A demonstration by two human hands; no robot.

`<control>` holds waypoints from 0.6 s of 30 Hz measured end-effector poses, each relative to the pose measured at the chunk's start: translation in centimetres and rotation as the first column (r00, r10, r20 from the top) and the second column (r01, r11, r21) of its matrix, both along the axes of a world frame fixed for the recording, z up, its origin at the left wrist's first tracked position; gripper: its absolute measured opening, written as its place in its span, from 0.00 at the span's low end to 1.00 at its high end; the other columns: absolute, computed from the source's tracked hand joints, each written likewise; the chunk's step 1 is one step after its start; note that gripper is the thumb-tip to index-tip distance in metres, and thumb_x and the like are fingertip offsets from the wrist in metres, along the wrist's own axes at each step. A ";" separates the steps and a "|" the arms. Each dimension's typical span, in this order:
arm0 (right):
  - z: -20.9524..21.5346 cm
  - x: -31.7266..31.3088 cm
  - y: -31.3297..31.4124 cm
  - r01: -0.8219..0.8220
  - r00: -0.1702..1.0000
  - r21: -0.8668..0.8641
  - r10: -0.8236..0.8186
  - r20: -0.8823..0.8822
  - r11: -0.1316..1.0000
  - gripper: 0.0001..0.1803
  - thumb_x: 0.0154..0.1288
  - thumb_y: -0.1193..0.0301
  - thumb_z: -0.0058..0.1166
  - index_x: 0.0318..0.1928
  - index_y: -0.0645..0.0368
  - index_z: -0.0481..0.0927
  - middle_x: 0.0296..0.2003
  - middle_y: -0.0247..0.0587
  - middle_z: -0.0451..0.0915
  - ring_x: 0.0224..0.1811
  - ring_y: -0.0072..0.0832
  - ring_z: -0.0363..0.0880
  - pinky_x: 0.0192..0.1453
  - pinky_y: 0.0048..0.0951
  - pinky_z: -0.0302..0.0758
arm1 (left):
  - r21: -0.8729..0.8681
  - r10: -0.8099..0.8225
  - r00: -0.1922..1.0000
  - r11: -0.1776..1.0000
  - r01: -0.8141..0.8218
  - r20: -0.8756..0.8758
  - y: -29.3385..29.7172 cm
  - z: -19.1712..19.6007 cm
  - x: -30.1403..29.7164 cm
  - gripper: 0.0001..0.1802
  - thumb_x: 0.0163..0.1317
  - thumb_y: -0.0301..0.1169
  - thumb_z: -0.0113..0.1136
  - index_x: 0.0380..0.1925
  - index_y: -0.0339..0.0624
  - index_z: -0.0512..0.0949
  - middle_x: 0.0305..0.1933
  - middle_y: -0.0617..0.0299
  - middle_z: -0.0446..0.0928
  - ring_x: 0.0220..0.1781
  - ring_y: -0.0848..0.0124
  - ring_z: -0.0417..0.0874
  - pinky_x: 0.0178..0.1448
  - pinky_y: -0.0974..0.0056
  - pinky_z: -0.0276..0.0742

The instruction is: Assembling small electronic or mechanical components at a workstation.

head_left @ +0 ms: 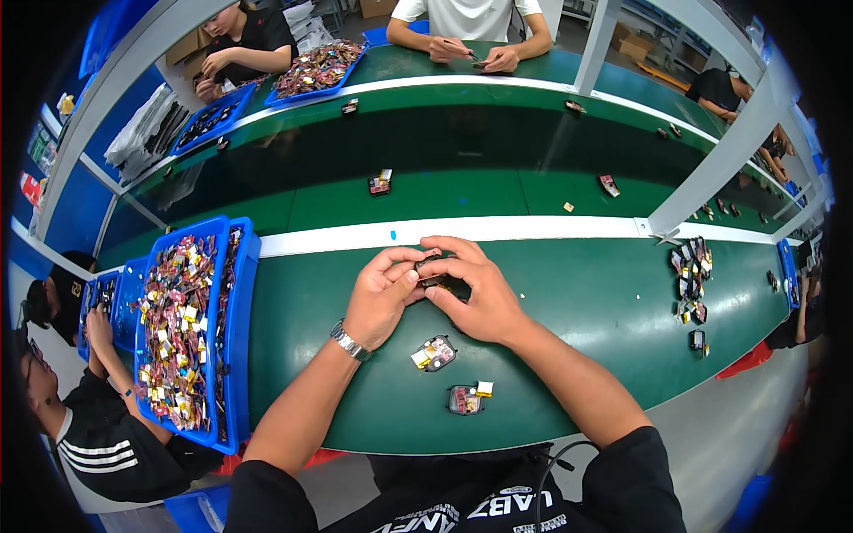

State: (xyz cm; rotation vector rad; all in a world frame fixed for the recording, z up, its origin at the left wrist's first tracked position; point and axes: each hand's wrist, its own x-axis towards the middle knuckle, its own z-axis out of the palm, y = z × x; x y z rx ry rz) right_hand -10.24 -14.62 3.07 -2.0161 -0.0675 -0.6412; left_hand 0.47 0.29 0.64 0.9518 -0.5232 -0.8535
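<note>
Above the green bench, my left hand (378,302) and my right hand (480,293) meet over a small black plastic casing (433,266). Fingers of both hands close round it, and a reddish part shows at the left fingertips. Most of the casing is hidden by my fingers. Nearer to me lie two loose units: an open casing (438,353) with a circuit board and a white-and-yellow piece at its side, and a dark casing (466,399) with a reddish board and a small yellow-white block beside it.
At left stands a blue tray (221,329) heaped with small boards. A pile of assembled units (691,275) lies on the bench at right. Past the white rail (462,233), a green conveyor belt (498,200) carries scattered units. Several people work around; one person's hands (471,55) are opposite.
</note>
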 end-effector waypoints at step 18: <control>1.0 0.0 0.6 0.284 0.950 -0.510 -0.167 0.262 0.812 0.11 0.50 0.79 0.63 0.37 0.61 0.83 0.37 0.35 0.77 0.40 0.31 0.78 0.38 0.29 0.79 | 0.072 -0.026 0.999 0.997 0.028 -0.020 0.1 0.5 -0.1 0.14 0.70 0.24 0.52 0.55 0.38 0.69 0.55 0.55 0.78 0.56 0.68 0.80 0.59 0.59 0.78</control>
